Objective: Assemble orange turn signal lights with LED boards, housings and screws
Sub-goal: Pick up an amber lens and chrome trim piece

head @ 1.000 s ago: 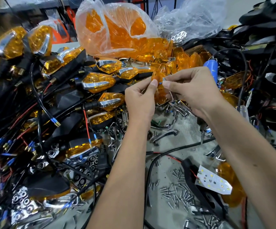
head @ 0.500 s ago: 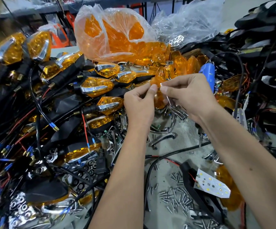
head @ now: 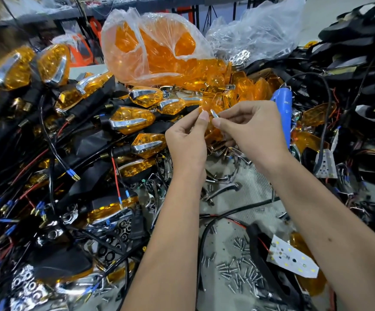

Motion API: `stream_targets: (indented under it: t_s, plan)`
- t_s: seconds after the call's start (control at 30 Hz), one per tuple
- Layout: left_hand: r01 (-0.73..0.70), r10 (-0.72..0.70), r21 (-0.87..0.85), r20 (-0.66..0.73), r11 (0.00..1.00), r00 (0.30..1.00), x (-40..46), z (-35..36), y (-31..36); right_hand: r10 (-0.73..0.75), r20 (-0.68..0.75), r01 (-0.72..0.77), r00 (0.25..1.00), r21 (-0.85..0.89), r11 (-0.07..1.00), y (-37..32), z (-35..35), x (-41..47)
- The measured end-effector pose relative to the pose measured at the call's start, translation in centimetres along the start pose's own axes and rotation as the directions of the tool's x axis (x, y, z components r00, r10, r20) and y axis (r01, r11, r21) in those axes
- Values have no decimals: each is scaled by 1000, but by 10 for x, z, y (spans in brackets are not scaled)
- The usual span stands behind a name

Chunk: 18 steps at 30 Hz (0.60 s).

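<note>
An orange lens [head: 213, 131] is held above the bench between both hands, at the centre of the view. It is pinched by the left hand [head: 187, 140] between thumb and curled fingers. A small chrome trim piece [head: 214, 113] is gripped by the thumb and forefinger of the right hand [head: 252, 129] and is set against the lens's upper edge. Much of the lens is hidden by the two hands.

A dense heap of finished turn signals [head: 132, 120] with black stems and red and black wires is noted to the left, reaching up to the left hand. A clear plastic bag [head: 157, 48] of orange lenses is found behind the hands, and loose lenses are spilled at its mouth. A blue tool [head: 281, 106] is seen just behind the right hand, partly covered by it.

Loose screws [head: 238, 272] are scattered on the grey bench [head: 256, 187] between the forearms. A white LED board [head: 292, 259] on a black housing [head: 262, 257] is lying near the right forearm, with another orange lens under it. A second LED board [head: 325, 164] is visible at the right, among black wiring. Chrome trim pieces [head: 220, 189] are strewn under the wrists.
</note>
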<state>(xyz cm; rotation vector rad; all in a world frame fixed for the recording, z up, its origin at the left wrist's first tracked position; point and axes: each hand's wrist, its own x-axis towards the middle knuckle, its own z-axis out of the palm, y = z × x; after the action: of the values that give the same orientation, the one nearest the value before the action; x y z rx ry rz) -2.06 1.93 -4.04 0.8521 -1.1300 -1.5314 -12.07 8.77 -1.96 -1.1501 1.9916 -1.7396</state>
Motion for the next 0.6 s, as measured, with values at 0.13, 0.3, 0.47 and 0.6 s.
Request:
stream_targets:
  t_s: [0.13, 0.3, 0.47, 0.6]
  plan:
    - [52, -52, -53, 7, 997, 999, 0, -1, 4, 58, 58, -63, 997, 81, 995, 2, -2, 2]
    - [127, -123, -186, 31, 974, 992, -2, -2, 9, 202, 192, -241, 960, 208, 948, 7, -8, 8]
    - [88, -82, -146, 45, 985, 996, -3, 1, 9, 165, 283, -233, 945, 222, 947, 12, -10, 12]
    - [-52, 51, 66, 20, 996, 998, -5, 0, 5, 149, 251, -200, 956, 188, 962, 14, -11, 14]
